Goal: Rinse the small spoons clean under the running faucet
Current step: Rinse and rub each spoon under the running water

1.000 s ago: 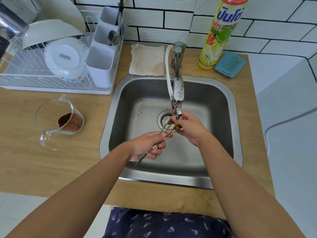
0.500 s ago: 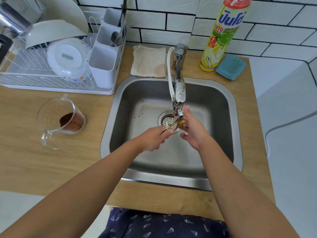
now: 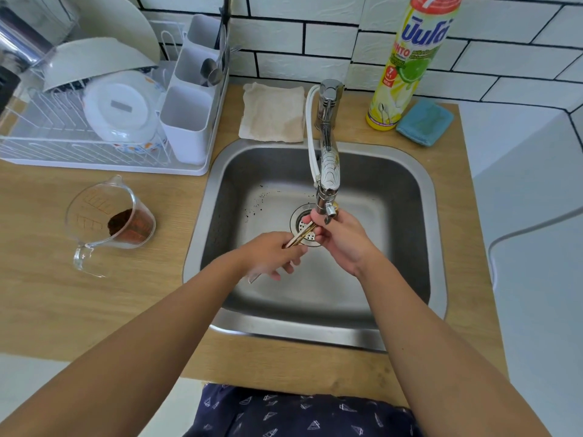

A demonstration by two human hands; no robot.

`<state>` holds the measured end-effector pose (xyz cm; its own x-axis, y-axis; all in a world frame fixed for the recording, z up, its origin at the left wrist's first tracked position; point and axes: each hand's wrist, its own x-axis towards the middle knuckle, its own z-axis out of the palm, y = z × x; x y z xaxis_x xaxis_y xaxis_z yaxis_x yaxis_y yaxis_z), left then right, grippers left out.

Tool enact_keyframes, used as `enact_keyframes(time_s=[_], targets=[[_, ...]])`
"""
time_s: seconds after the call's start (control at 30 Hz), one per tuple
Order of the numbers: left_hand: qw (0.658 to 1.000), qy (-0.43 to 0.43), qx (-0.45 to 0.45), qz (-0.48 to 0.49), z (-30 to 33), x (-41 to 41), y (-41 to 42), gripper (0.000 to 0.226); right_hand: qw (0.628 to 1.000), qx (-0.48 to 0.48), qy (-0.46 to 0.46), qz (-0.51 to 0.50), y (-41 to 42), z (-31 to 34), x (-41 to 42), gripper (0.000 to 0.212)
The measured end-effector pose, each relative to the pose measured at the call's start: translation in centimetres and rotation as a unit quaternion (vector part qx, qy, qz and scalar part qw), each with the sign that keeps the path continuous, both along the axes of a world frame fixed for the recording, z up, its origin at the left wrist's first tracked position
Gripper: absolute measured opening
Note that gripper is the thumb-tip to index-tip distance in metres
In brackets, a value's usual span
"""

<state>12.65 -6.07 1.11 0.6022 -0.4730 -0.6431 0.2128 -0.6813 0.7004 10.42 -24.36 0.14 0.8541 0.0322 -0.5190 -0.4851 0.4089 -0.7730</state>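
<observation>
**Spoons held under the tap**

Nearest: dark blue cloth (image 3: 299, 411) w/ little white shapes, at the bottom edge. Two bare arms reach out from there, over the wood counter (image 3: 41, 294) and into the metal sink (image 3: 435, 222).

Left hand (image 3: 271, 255) is over the sink floor, fingers curled round the handle ends of the small spoons (image 3: 301, 237). One thin handle tip sticks out below the hand, to the lower left. The spoons look gold and silver; can't tell how many. They slant up and to the right, over the round drain (image 3: 298, 220).

Right hand (image 3: 339, 238) is just beside the left, a bit higher. Its fingers are curled round the bowl ends of the spoons, right under the tip of the faucet (image 3: 328, 171). The bowls are hidden by the fingers. Can't see the water clearly.

Dark specks lie on the sink floor, left of the drain.

On the counter, left of the sink: clear measuring cup (image 3: 110, 222) w/ brown powder in it.

Farther back, left: white dish rack (image 3: 104, 167) w/ a bowl, a plate & a white lid in it. A white cutlery holder (image 3: 189, 121) on its right side has a big spoon in it.

Behind the sink: beige cloth (image 3: 273, 113), then the faucet base, then a tall yellow-green soap bottle (image 3: 410, 64) & a blue sponge (image 3: 424, 121) beside it.

Back of all: white tile wall (image 3: 331, 36) w/ dark lines.
</observation>
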Motion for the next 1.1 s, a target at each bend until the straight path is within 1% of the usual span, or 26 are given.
enact_keyframes(time_s=[0.03, 0.07, 0.17, 0.2, 0.3, 0.33, 0.37, 0.43, 0.47, 0.53, 0.6, 0.63, 0.67, 0.7, 0.77, 0.8, 0.83, 0.87, 0.93, 1.0, 1.07, 1.1], targets=[[0.999, 0.029, -0.017, 0.007, 0.1, -0.1, 0.6, 0.028, 1.0, 0.013, -0.006, -0.01, 0.1, -0.1, -0.2, 0.009], [0.999, 0.036, -0.025, 0.003, 0.1, -0.1, 1.0, 0.031, 0.999, 0.031, -0.01, -0.02, 0.3, -0.1, -0.3, 0.008], [1.0, 0.013, -0.027, -0.005, -0.3, -0.1, 1.2, 0.034, 0.997, 0.071, -0.008, -0.035, 0.8, -0.2, -0.6, 0.015], [1.0, 0.002, -0.018, -0.01, -0.4, 0.0, 0.9, 0.035, 0.997, 0.066, -0.001, -0.033, 0.8, -0.2, -0.6, 0.015], [0.998, -0.044, 0.019, -0.049, -0.6, 0.5, -0.2, 0.039, 0.999, 0.038, 0.01, -0.027, -0.2, 0.1, -0.6, 0.007], [0.997, -0.057, 0.019, -0.048, -0.7, 0.8, -0.7, 0.04, 0.999, 0.034, 0.007, -0.038, -0.8, 0.3, -0.6, 0.009], [0.997, -0.062, 0.008, -0.039, -0.7, 1.0, -1.2, 0.041, 0.998, 0.032, 0.001, -0.057, -1.4, 0.4, -0.6, 0.011], [0.999, -0.038, -0.038, -0.009, -0.4, 1.4, -2.5, 0.043, 0.994, 0.028, -0.011, -0.108, -2.6, 0.8, -0.9, 0.013], [0.999, -0.031, -0.043, -0.006, -0.1, 1.6, -3.3, 0.044, 0.99, 0.029, -0.015, -0.138, -3.2, 0.8, -1.0, 0.013], [1.0, -0.02, -0.012, -0.003, 0.6, 2.0, -4.5, 0.047, 0.978, 0.035, -0.015, -0.203, -4.4, 0.8, -1.5, 0.016], [0.999, 0.019, -0.005, 0.05, 0.9, 2.2, -5.6, 0.054, 0.965, 0.047, -0.016, -0.259, -5.3, 0.7, -1.9, 0.011], [0.994, 0.055, -0.025, 0.093, 0.7, 2.3, -6.1, 0.058, 0.958, 0.056, -0.017, -0.281, -5.6, 0.7, -2.1, 0.008], [0.985, 0.093, -0.058, 0.135, 0.4, 2.4, -6.5, 0.057, 0.953, 0.064, -0.017, -0.297, -5.8, 0.7, -2.2, 0.005], [0.972, 0.123, -0.1, 0.172, 0.1, 2.5, -7.0, 0.048, 0.949, 0.071, -0.018, -0.306, -5.9, 0.6, -2.3, 0.003], [0.942, 0.154, -0.179, 0.239, -0.4, 2.4, -7.9, 0.019, 0.947, 0.082, -0.02, -0.311, -5.9, 0.6, -2.4, 0.002], [0.925, 0.162, -0.208, 0.272, -0.5, 2.3, -8.2, 0.01, 0.946, 0.085, -0.02, -0.311, -5.8, 0.6, -2.3, 0.002], [0.908, 0.165, -0.234, 0.305, -0.6, 2.2, -8.3, 0.007, 0.947, 0.085, -0.02, -0.31, -5.6, 0.6, -2.3, 0.002], [0.891, 0.166, -0.26, 0.333, -0.7, 2.2, -8.4, 0.009, 0.947, 0.084, -0.02, -0.31, -5.6, 0.6, -2.2, 0.002], [0.867, 0.174, -0.301, 0.358, -0.6, 2.2, -8.2, 0.014, 0.948, 0.082, -0.024, -0.307, -5.4, 0.5, -2.0, 0.003], [0.87, 0.182, -0.314, 0.335, -0.4, 2.2, -7.6, 0.012, 0.954, 0.076, -0.028, -0.289, -5.4, 0.4, -1.9, 0.005], [0.897, 0.159, -0.287, 0.298, -0.5, 1.9, -6.8, 0.022, 0.962, 0.065, -0.027, -0.262, -5.1, 0.2, -1.7, 0.006], [0.915, 0.131, -0.262, 0.278, -0.6, 1.6, -6.3, 0.025, 0.966, 0.058, -0.027, -0.249, -4.9, 0.2, -1.6, 0.008]])
